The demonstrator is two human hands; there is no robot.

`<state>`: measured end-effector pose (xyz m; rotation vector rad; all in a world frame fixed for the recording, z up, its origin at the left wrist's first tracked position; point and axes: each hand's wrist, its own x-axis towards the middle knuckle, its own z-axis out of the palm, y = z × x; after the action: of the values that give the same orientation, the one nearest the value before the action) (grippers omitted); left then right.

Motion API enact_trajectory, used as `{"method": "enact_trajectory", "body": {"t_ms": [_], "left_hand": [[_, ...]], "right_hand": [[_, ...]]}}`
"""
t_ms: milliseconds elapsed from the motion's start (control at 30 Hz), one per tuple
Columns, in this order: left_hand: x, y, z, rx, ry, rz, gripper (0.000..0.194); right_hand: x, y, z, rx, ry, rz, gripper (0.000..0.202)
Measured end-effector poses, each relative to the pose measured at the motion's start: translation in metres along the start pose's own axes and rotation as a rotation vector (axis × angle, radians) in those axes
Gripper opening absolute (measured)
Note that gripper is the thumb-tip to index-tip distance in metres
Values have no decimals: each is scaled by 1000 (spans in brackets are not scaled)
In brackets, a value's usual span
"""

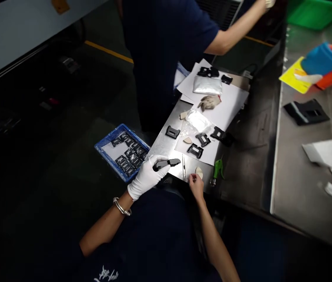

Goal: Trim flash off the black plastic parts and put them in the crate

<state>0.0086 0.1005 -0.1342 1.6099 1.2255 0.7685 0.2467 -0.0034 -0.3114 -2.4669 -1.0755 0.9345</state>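
Observation:
My left hand, in a white glove, grips a black plastic part edge-on above the near end of the metal table. My right hand is bare, its fingers curled together at the table's front edge. Whatever lies between those fingertips is hidden. Just beyond them sits a small beige pad, and whether they touch it I cannot tell. Thin metal tweezers lie between my hands. Farther up are black plastic frames on white paper, and a green-handled air gun rests right of my right hand.
A blue tray of bagged black parts stands left of the table. Clear plastic bags, a grey glove and a silvery packet lie farther back. A co-worker stands beyond. On the right runs another metal bench.

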Motion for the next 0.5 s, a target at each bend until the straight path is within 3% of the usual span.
{"method": "enact_trajectory", "body": {"t_ms": [67,167,333,500], "left_hand": [[3,6,1,8,58,-15,26],[11,9,2,-8,92,-16,30],[40,7,0,-177,39,-36,33],[77,6,-3,-307,-69,-72,38]], "right_hand": [[45,-30,9,-46,-17,-31,37],[75,-60,25,-101,-58,-13,41],[73,-63,23,20,-152,16,29],[52,-76,-16,435,-118,31,30]]}}
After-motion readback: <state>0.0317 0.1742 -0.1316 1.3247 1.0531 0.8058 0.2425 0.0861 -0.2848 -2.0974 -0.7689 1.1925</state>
